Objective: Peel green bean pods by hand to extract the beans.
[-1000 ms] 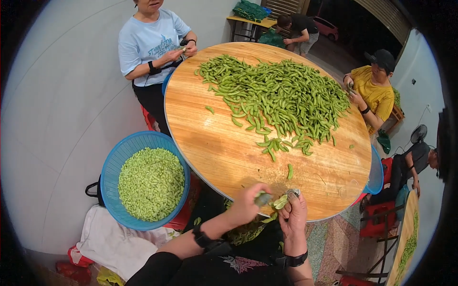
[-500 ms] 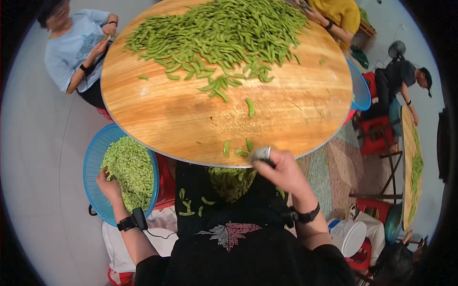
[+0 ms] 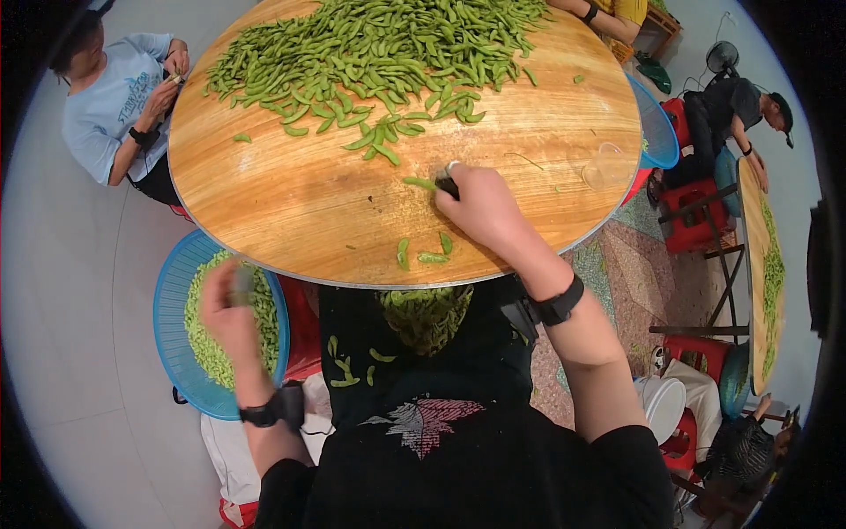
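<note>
My right hand reaches over the round wooden table, fingers closed at one end of a green soybean pod. A metal-coloured cover is on a fingertip, with something dark beside it. My left hand is smeared by motion above a blue basket of shelled green beans; whether it holds anything is unclear. A large heap of soybean pods covers the table's far side. Three loose pods lie by the near edge.
Below the table edge, a container of empty-looking pods sits at my lap, with several pods on black cloth. A white bucket stands at the right. People sit around this table and at another table on the right.
My right hand has moved from the near table edge farther in, to the lone pod, which has turned sideways. My left hand has lifted off the beans. The whole view has shifted slightly.
</note>
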Demonstrator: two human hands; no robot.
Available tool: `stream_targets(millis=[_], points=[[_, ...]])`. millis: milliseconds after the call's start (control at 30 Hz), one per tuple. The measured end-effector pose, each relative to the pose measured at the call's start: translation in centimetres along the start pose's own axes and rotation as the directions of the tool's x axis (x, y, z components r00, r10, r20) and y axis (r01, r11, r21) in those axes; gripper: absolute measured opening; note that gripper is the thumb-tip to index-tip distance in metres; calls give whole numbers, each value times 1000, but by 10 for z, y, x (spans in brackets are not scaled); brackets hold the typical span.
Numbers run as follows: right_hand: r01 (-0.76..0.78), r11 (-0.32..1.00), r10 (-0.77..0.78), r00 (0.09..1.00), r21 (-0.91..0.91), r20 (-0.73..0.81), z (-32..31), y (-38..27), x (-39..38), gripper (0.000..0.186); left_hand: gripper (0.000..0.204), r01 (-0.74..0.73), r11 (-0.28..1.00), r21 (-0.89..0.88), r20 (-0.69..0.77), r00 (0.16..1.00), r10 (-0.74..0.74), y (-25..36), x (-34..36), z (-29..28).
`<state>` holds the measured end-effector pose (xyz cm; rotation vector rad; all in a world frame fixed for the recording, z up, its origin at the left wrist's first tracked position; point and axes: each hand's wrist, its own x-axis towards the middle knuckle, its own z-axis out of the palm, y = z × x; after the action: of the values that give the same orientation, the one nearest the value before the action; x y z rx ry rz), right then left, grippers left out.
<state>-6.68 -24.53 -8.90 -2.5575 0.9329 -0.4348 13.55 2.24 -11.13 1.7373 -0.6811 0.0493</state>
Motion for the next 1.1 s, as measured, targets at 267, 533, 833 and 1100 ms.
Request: stream_targets(millis=[267, 533, 833, 1100], points=[[-59, 692, -124, 972, 719, 198, -14, -9, -52, 17, 42, -723, 691, -10, 470, 606, 641, 78, -21, 128], [-306, 332, -56, 938, 892, 342, -9, 5, -74, 19, 6, 284, 852, -440, 533, 846, -7, 75, -45, 165], [-448, 40, -78, 890, 893, 450, -6, 13, -61, 13, 4, 392, 743, -542, 460, 879, -129, 84, -47, 182], [-466, -107, -19, 884, 878, 467, -16, 22, -66, 8, 13, 590, 623, -513, 725, 687, -53, 99, -45, 177]])
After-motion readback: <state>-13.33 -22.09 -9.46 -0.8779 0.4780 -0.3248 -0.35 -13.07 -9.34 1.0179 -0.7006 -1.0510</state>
